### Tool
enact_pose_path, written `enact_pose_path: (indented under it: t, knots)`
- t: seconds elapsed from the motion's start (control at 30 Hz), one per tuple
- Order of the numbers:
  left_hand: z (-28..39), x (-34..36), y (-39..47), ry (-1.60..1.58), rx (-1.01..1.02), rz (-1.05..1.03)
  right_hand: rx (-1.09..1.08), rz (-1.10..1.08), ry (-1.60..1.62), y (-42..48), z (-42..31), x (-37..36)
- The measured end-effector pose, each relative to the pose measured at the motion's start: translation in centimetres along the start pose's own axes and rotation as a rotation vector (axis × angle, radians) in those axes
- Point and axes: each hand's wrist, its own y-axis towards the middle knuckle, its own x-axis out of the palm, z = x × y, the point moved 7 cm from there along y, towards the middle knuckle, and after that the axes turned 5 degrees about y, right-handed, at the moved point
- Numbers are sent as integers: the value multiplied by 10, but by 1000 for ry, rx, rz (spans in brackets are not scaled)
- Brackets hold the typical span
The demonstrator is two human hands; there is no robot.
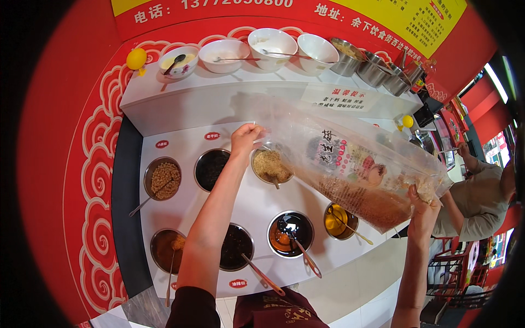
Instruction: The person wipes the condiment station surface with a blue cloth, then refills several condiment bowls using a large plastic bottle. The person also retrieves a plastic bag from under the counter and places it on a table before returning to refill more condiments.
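Note:
A large clear plastic bag of brown crumbs that look like chopped nuts hangs tilted across the counter. My left hand pinches the bag's edge at its mouth. Bunched plastic at the bag's other end is in the grip of my right hand. Most of the crumbs lie along the bag's lower side, near my right hand. Under the mouth sits a steel bowl of pale crumbs with a utensil in it; the bag hides part of its rim. The bag bears printed writing.
On the white counter are set a bowl of beans or nuts, dark sauces, a dark liquid with a ladle and yellow oil. White bowls and steel pots line the raised shelf. A person stands at right.

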Motion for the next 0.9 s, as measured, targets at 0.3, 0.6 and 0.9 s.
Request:
enact_pose_path:
  t: [0.3,0.6,0.9]
  knots:
    - [-3,2,-2,63,-46,-44,3,20,-8,1,-12,2]
    - [-12,-3,-6,59,-92,2,-42,-17,-39,7,-12,7]
    - [-8,-5,0,26,-10,19,-81,-49,-72,10,-17,14]
